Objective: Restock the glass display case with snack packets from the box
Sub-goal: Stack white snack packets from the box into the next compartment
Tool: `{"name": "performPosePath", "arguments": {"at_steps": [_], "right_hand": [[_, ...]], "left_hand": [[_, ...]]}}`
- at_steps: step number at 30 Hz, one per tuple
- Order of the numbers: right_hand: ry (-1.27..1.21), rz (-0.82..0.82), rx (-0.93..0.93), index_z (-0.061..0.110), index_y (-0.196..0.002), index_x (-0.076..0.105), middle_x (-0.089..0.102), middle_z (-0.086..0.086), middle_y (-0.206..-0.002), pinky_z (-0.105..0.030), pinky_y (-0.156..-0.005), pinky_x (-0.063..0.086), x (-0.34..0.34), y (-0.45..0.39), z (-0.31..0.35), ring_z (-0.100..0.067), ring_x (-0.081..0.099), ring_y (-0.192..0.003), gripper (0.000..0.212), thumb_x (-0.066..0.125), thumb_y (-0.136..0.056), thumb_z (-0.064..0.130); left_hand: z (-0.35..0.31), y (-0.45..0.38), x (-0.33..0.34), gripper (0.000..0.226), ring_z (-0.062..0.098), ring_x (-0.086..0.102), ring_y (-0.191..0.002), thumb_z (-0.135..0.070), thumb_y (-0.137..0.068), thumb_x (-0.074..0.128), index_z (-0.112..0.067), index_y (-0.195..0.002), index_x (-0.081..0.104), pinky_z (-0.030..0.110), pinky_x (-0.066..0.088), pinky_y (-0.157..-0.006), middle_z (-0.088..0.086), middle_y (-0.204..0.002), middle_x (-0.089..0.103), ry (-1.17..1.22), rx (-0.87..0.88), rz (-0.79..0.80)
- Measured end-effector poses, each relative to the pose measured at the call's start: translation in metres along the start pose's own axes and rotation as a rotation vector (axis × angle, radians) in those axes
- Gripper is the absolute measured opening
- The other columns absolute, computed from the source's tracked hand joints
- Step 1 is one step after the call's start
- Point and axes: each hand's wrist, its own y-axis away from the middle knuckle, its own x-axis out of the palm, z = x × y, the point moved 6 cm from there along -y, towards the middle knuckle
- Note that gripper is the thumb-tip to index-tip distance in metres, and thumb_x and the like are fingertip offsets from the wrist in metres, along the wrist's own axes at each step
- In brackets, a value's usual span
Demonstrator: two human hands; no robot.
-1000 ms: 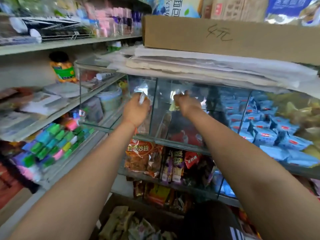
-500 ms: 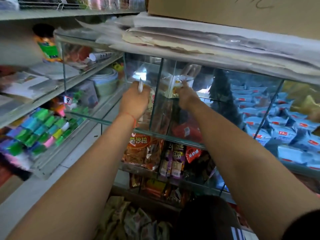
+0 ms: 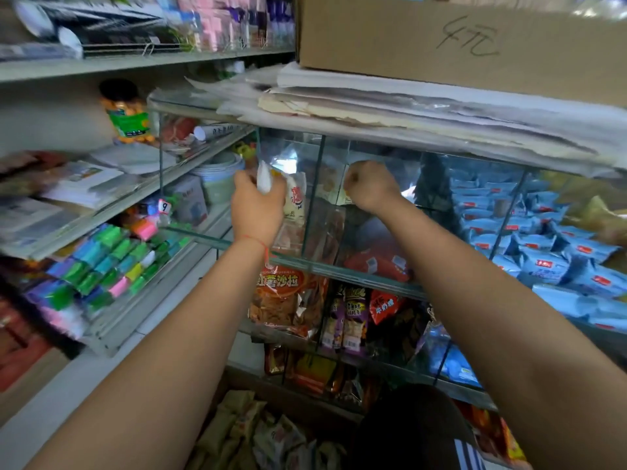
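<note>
Head view, as I log it: left hand (image 3: 259, 206) pinches a white snack packet (image 3: 263, 178) at the glass display case (image 3: 307, 212) (upper tier); right hand (image 3: 371, 188) fisted, contents unclear; box (image 3: 258, 432) below.

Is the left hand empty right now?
No: the left hand grips a white snack packet, held up at the glass display case.

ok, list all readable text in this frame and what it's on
"4元": handwritten on the cardboard box on top of the display case.
"9": small white tag on the left shelf.
"红薯沙拉": orange snack bag in the lower compartment.
Print on the blue packets, the jar and the packet in the left hand: too blurred.
</note>
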Motion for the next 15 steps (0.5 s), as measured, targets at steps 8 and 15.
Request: {"name": "performPosePath", "arguments": {"at_steps": [8, 15], "right_hand": [[-1.099, 0.271, 0.122, 0.009, -0.076, 0.060, 0.061, -0.007, -0.056, -0.022, -0.042, 0.027, -0.042, 0.095, 0.054, -0.019, 0.048, -0.040, 0.018, 0.051, -0.088, 0.020], [-0.888, 0.564, 0.093, 0.013, -0.117, 0.064, 0.073, -0.005, -0.104, -0.033, -0.076, 0.058, -0.050, 0.131, 0.029, -0.021, 0.070, -0.096, 0.044, 0.075, -0.081, 0.035]], "left_hand": [[-0.025, 0.062, -0.039, 0.017, 0.003, 0.057, -0.053, -0.019, -0.095, 0.059, -0.018, -0.078, 0.057, 0.019, 0.044, -0.048, -0.004, -0.067, 0.059, 0.494, -0.044, -0.056], [-0.051, 0.088, 0.002, 0.017, 0.013, 0.060, -0.074, -0.034, -0.098, 0.052, -0.024, -0.087, 0.060, 0.032, 0.046, -0.071, -0.006, -0.078, 0.064, 0.039, 0.152, 0.146]]}}
